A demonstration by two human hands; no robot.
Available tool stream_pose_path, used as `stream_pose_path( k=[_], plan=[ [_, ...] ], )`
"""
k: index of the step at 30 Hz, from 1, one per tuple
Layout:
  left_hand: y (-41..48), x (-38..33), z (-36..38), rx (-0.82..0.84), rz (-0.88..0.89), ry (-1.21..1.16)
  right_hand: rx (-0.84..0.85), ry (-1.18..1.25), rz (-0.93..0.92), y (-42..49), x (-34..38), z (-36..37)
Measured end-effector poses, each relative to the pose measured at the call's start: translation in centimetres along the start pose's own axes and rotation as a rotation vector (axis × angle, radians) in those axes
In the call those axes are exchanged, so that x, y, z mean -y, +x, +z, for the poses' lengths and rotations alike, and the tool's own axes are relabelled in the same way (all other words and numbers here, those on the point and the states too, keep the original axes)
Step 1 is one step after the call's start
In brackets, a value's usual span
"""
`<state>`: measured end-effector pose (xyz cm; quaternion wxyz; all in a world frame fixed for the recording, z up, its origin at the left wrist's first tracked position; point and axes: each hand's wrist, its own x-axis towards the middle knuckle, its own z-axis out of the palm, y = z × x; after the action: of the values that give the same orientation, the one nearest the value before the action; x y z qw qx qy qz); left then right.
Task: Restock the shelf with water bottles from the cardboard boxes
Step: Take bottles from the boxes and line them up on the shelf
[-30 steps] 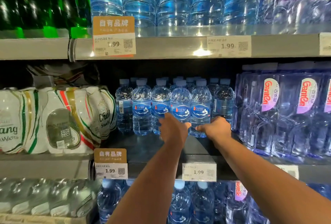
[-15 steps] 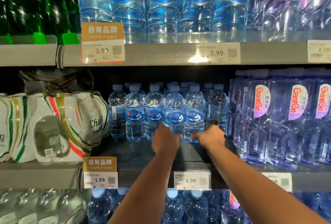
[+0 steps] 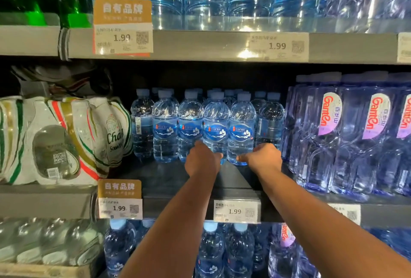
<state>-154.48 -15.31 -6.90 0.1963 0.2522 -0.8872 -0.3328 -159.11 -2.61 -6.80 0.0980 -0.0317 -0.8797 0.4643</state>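
On the middle shelf (image 3: 169,180), the left hand (image 3: 201,160) is curled round the base of one water bottle (image 3: 216,132), and the right hand (image 3: 264,157) grips the neighbouring bottle (image 3: 242,131). Both stand upright, touching, at the front of the stocked row (image 3: 165,131). Judged step: seating a pair. Next: release cleanly without toppling neighbours, then fetch more from the cardboard boxes, which are not in view.
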Motion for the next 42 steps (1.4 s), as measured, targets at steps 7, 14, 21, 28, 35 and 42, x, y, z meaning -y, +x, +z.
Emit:
stream_pose_path(
  k=[7,14,21,28,35,42],
  plan=[
    [-0.5,0.0,-0.6,0.036,0.054,-0.029,0.037,-0.023,0.005,-0.4,0.2,0.1],
    [-2.7,-0.3,-3.9,0.069,0.201,0.157,0.185,-0.182,-0.098,-2.1,1.5,-1.4],
    [-5.4,2.2,-7.5,0.052,0.336,0.386,0.237,-0.558,-0.25,-7.1,2.7,-2.1],
    [-9.2,8.1,-12.8,0.128,0.357,0.529,0.215,-0.627,-0.321,-15.6,4.7,-0.7],
    [-16.8,16.8,-17.4,0.136,0.443,0.492,0.109,-0.703,-0.326,-27.4,3.3,1.5],
    [-23.3,24.7,-18.2,0.317,0.46,0.597,0.28,-0.841,-0.192,-38.6,-0.3,5.6]
  ],
)
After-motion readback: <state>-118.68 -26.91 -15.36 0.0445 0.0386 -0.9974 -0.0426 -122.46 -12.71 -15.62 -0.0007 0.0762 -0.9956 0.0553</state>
